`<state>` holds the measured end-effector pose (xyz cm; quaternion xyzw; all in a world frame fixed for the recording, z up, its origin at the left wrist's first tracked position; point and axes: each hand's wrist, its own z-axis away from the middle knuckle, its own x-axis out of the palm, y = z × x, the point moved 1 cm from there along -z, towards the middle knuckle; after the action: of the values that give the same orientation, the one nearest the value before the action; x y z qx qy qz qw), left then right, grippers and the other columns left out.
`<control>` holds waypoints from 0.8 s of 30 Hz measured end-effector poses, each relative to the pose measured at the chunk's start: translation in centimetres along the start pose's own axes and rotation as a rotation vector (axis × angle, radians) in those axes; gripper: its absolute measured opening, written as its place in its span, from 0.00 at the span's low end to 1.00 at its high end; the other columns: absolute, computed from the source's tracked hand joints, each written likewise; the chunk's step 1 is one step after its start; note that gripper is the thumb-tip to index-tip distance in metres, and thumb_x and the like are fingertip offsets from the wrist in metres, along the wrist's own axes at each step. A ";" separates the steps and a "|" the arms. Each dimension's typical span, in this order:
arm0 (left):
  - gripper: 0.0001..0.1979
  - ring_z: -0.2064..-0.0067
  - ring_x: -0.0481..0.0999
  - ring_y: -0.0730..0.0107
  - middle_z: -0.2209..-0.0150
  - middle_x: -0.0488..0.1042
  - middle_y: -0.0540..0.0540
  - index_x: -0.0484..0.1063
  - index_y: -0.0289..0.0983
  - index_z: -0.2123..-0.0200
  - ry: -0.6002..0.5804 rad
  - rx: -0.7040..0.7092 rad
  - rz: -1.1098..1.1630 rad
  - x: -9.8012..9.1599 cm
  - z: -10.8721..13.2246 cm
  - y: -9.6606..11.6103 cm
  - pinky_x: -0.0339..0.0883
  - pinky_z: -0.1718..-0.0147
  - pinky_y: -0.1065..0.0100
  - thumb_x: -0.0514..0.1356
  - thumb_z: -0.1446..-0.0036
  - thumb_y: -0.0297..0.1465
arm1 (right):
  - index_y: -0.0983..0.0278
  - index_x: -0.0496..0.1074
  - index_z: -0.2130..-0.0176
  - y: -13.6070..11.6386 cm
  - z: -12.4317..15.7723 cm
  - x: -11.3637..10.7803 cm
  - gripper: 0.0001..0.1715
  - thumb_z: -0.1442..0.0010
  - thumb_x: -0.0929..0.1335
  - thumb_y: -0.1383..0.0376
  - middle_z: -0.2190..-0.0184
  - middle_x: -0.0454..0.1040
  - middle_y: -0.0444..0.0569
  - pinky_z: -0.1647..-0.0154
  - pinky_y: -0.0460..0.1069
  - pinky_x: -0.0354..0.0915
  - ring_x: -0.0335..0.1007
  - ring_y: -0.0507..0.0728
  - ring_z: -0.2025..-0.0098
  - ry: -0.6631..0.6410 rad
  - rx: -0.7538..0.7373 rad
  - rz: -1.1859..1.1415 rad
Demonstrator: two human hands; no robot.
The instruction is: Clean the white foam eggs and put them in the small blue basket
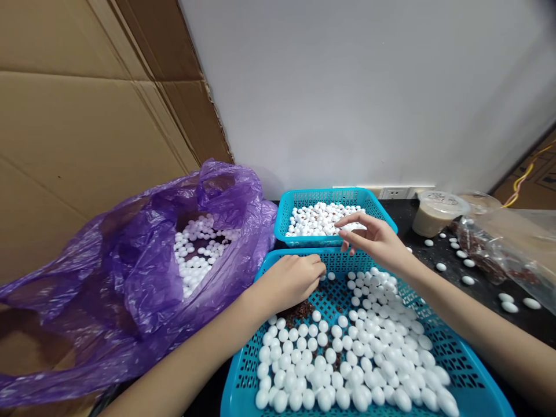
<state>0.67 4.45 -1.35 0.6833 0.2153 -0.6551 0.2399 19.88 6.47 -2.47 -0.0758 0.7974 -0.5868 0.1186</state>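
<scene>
My left hand (292, 282) is over the back left of the near blue plastic basket (473, 370), its fingers curled down. Whatever they hold is hidden; a white ball peeks out by the fingertips. Beneath this hand lies a small heap of reddish-brown bits (299, 313). Many smooth white balls (319, 379) cover the front and right of the basket floor. My right hand (369, 236) hovers at the front right edge of the far blue basket (284, 217), fingers apart and nothing visible in them. That basket contains many smaller-looking white balls (319, 215), some with reddish specks.
On the left a purple plastic bag (147, 272) lies open, with white balls inside. To the right stand a lidded cup (436, 211) and a clear bag of reddish-brown bits (486, 252). Loose white balls dot the black table (482, 298). Cardboard (87, 116) leans at left.
</scene>
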 end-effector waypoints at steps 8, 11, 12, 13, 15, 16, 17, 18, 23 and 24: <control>0.04 0.70 0.74 0.67 0.66 0.73 0.48 0.70 0.35 0.66 -0.066 -0.008 -0.082 -0.1 0.0 0.1 0.61 0.74 0.69 0.55 0.44 0.25 | 0.64 0.67 0.61 0.0 0.2 0.2 0.10 0.41 0.65 0.60 0.63 0.68 0.48 0.76 0.45 0.65 0.69 0.49 0.73 -0.099 -0.028 0.069; 0.04 0.68 0.74 0.67 0.64 0.73 0.49 0.69 0.37 0.65 -0.067 0.019 -0.032 -0.2 0.1 0.2 0.61 0.74 0.70 0.55 0.44 0.25 | 0.64 0.66 0.62 -0.1 0.3 0.3 0.09 0.40 0.65 0.60 0.65 0.68 0.47 0.76 0.45 0.64 0.68 0.49 0.74 -0.126 -0.011 0.083; 0.04 0.68 0.74 0.67 0.64 0.73 0.50 0.68 0.37 0.64 -0.069 0.034 -0.007 -0.2 0.1 0.2 0.61 0.73 0.70 0.55 0.44 0.26 | 0.63 0.66 0.63 -0.2 0.4 0.3 0.09 0.40 0.65 0.60 0.65 0.68 0.47 0.76 0.45 0.64 0.68 0.49 0.74 -0.138 -0.004 0.091; 0.04 0.68 0.74 0.67 0.64 0.73 0.50 0.68 0.37 0.64 -0.072 0.047 0.015 -0.2 0.1 0.2 0.61 0.73 0.70 0.55 0.44 0.26 | 0.63 0.66 0.63 -0.2 0.5 0.4 0.09 0.40 0.64 0.60 0.67 0.68 0.47 0.76 0.45 0.64 0.68 0.49 0.74 -0.155 0.005 0.104; 0.04 0.68 0.73 0.67 0.65 0.72 0.51 0.67 0.38 0.65 -0.084 0.062 0.043 -0.2 0.1 0.2 0.60 0.74 0.70 0.54 0.44 0.26 | 0.63 0.65 0.63 -0.4 0.6 0.5 0.07 0.40 0.64 0.61 0.71 0.68 0.45 0.77 0.46 0.64 0.68 0.49 0.76 -0.206 0.028 0.148; 0.03 0.68 0.73 0.68 0.66 0.72 0.51 0.66 0.37 0.65 -0.089 0.060 0.046 -0.2 0.1 0.2 0.60 0.74 0.70 0.54 0.44 0.26 | 0.63 0.65 0.63 -0.5 0.7 0.5 0.07 0.40 0.63 0.62 0.72 0.67 0.44 0.77 0.45 0.63 0.67 0.49 0.77 -0.237 0.039 0.179; 0.03 0.69 0.73 0.68 0.66 0.72 0.51 0.66 0.37 0.65 -0.091 0.057 0.046 -0.1 0.1 0.2 0.60 0.74 0.70 0.54 0.44 0.25 | 0.63 0.65 0.63 -0.7 0.8 0.6 0.05 0.40 0.63 0.63 0.73 0.67 0.44 0.78 0.45 0.62 0.66 0.49 0.78 -0.270 0.042 0.219; 0.04 0.69 0.73 0.67 0.66 0.72 0.51 0.66 0.37 0.65 -0.092 0.054 0.045 -0.1 0.1 0.2 0.60 0.74 0.70 0.54 0.44 0.25 | 0.63 0.66 0.63 -0.8 0.9 0.7 0.04 0.41 0.63 0.65 0.74 0.67 0.43 0.79 0.45 0.60 0.64 0.48 0.79 -0.306 0.036 0.267; 0.04 0.69 0.73 0.66 0.66 0.70 0.48 0.66 0.35 0.66 -0.107 0.043 0.009 -0.2 0.1 0.5 0.61 0.75 0.69 0.55 0.46 0.27 | 0.64 0.66 0.71 -1.4 1.5 1.0 0.07 0.52 0.62 0.74 0.81 0.63 0.40 0.80 0.44 0.50 0.55 0.47 0.80 -0.589 -0.017 0.556; 0.03 0.70 0.72 0.66 0.67 0.70 0.48 0.66 0.35 0.67 -0.111 0.047 0.002 -0.2 0.1 0.5 0.60 0.76 0.69 0.54 0.47 0.28 | 0.64 0.66 0.72 -1.4 1.6 1.1 0.07 0.53 0.62 0.73 0.82 0.62 0.39 0.80 0.44 0.49 0.54 0.47 0.81 -0.636 -0.013 0.616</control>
<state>0.88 3.96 -1.10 0.6515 0.1858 -0.6967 0.2359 19.28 4.29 -1.70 -0.0122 0.7102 -0.4665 0.5272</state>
